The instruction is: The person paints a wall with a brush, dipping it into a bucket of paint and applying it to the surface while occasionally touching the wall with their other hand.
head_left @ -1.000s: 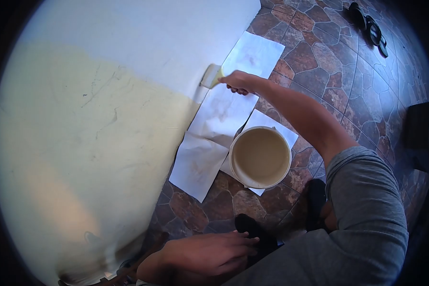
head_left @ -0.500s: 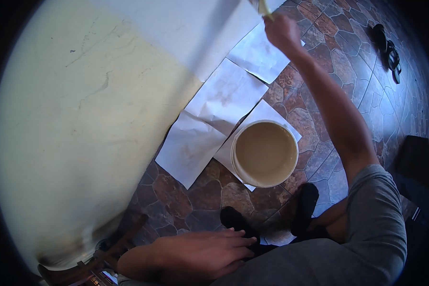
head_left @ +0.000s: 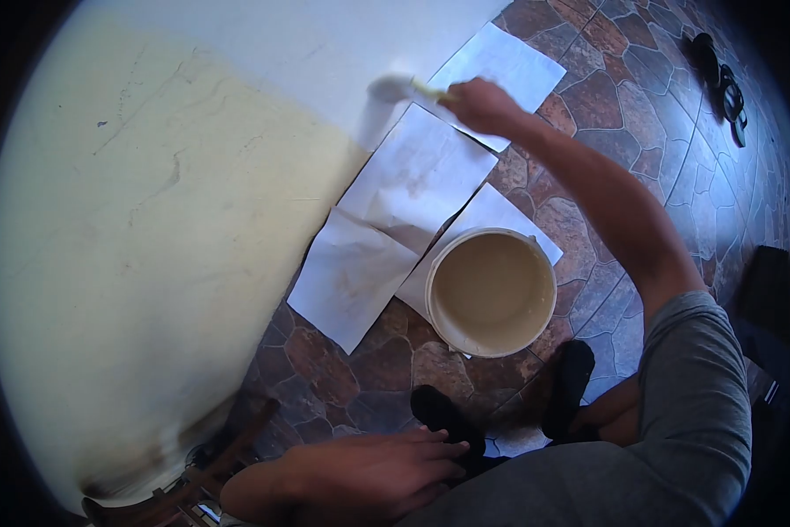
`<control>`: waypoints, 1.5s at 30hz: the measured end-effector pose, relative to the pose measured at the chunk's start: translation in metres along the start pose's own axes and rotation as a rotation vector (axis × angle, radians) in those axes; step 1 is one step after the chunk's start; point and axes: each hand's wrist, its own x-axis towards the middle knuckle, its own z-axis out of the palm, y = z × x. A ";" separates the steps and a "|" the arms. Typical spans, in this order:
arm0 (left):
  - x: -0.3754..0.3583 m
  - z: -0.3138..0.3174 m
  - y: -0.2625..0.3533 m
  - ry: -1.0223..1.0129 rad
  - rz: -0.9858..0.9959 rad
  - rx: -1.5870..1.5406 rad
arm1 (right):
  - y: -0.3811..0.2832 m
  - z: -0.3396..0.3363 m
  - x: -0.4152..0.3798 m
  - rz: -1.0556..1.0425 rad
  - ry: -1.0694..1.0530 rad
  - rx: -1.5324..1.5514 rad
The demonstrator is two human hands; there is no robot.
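Note:
My right hand [head_left: 483, 107] is closed around the pale yellow handle of a paintbrush [head_left: 426, 89]. The brush's blurred whitish head is at the lower part of the wall [head_left: 193, 202], near where a white coated area borders bare yellow. My left hand [head_left: 386, 470] lies flat near my lap, its fingers stretched out and holding nothing. Between the wall and my feet stands a round bucket [head_left: 492, 290] with beige liquid inside. It sits partly on a white paper sheet [head_left: 496, 215].
More paper sheets [head_left: 417, 167] line the floor along the wall's base. Black sandals [head_left: 731, 97] lie on the stone-patterned floor [head_left: 632, 114] at the upper right. A brown wooden piece of furniture [head_left: 228, 465] is at the lower left, close to my left arm.
My right hand has come down and to the left with the paintbrush, whose head now shows against the wall. My left hand has stayed almost in place. The view has shifted slightly.

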 end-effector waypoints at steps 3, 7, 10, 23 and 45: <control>0.001 -0.003 0.004 0.006 -0.055 -0.018 | 0.062 -0.021 0.030 0.135 0.320 0.095; 0.001 -0.003 -0.001 -0.002 -0.028 -0.013 | 0.083 -0.030 0.028 0.361 0.528 0.213; 0.007 -0.008 0.001 -0.025 -0.076 0.006 | 0.039 0.012 0.022 0.182 0.345 0.304; 0.009 -0.005 0.008 0.001 -0.082 0.009 | 0.038 0.005 0.002 -0.286 0.068 -0.137; 0.019 0.001 -0.004 0.214 0.252 0.161 | -0.018 0.021 -0.033 -0.200 -0.065 0.031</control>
